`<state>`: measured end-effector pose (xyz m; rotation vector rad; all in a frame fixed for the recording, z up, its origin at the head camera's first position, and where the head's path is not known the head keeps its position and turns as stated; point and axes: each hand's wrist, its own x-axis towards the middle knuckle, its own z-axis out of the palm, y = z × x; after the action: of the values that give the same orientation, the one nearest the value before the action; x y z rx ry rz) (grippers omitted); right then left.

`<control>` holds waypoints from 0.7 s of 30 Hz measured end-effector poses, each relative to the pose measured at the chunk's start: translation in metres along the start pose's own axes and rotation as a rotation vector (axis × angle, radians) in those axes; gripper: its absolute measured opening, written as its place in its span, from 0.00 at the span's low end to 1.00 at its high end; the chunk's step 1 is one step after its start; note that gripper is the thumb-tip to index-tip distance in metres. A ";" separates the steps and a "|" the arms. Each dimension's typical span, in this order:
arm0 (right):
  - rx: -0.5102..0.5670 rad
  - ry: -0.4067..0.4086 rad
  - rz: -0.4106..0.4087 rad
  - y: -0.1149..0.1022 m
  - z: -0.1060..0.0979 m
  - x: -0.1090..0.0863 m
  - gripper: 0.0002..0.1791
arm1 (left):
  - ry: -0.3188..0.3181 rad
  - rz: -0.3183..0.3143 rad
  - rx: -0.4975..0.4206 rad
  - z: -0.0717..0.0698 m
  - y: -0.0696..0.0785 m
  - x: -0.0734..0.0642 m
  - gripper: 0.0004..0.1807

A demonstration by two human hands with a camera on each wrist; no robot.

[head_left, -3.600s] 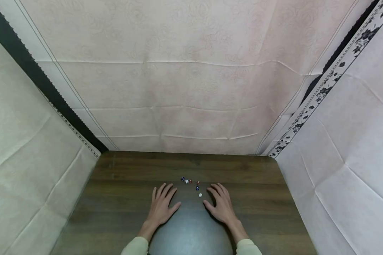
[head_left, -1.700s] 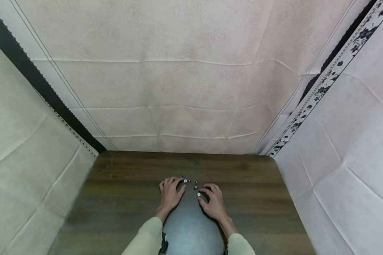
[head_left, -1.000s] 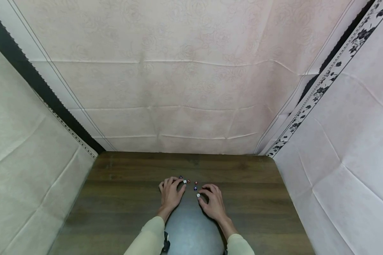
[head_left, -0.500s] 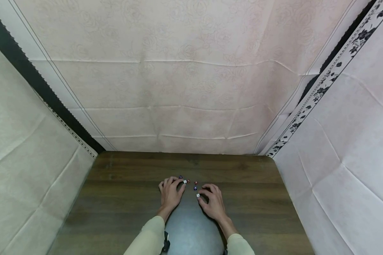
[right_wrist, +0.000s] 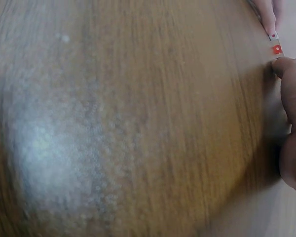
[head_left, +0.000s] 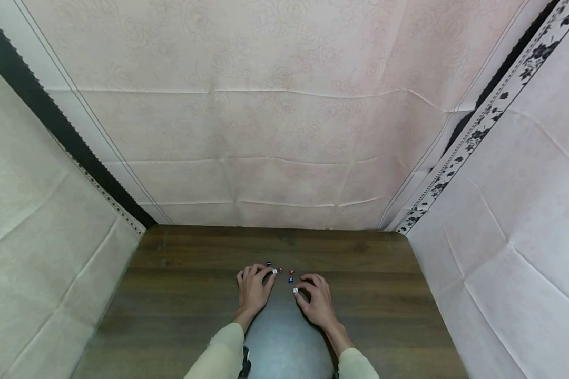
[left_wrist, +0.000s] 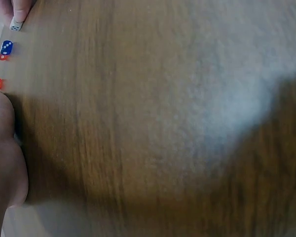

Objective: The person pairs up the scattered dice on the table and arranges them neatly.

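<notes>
Around the middle of the wooden table, we see six small dice in two loose groups, each with one white, one red and one blue. In the left group, our left hand pinches the left white die between thumb and forefinger, the tips parted only by its breadth. The left red die lies just to its right, and the left blue die sits farther off, just beyond the fingers; we cannot tell whether they touch it.

In the right group, our right hand pinches the right white die in the same way, at the near end. The right blue die lies beyond it, with the right red die just behind; whether those two touch we cannot tell.

We judge the work to be at an early stage: what is done is the taking hold, one white die at each set of fingertips. Neither looks raised clear of the wood, though the views are too small to be sure. Left to handle, as far as we can see, are the two red and two blue dice, none of them gripped
</notes>
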<state>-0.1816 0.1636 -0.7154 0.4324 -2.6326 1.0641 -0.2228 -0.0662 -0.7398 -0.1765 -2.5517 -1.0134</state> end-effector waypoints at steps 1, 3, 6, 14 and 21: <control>0.002 0.005 -0.003 0.000 0.000 0.000 0.08 | -0.001 0.001 -0.003 0.000 0.000 0.000 0.12; 0.000 0.012 -0.011 0.000 -0.001 0.000 0.07 | 0.000 0.005 -0.009 0.000 0.000 -0.001 0.12; -0.010 0.012 -0.016 -0.001 -0.002 -0.001 0.07 | 0.003 0.016 -0.007 -0.001 0.001 -0.001 0.13; -0.018 0.011 -0.056 -0.007 -0.002 -0.011 0.07 | 0.008 0.021 -0.003 0.000 -0.001 -0.001 0.12; 0.014 -0.013 -0.114 -0.014 -0.002 -0.018 0.08 | -0.011 0.007 0.002 -0.001 0.000 -0.001 0.13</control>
<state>-0.1594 0.1584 -0.7113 0.5864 -2.5786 1.0470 -0.2217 -0.0671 -0.7391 -0.1913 -2.5602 -1.0099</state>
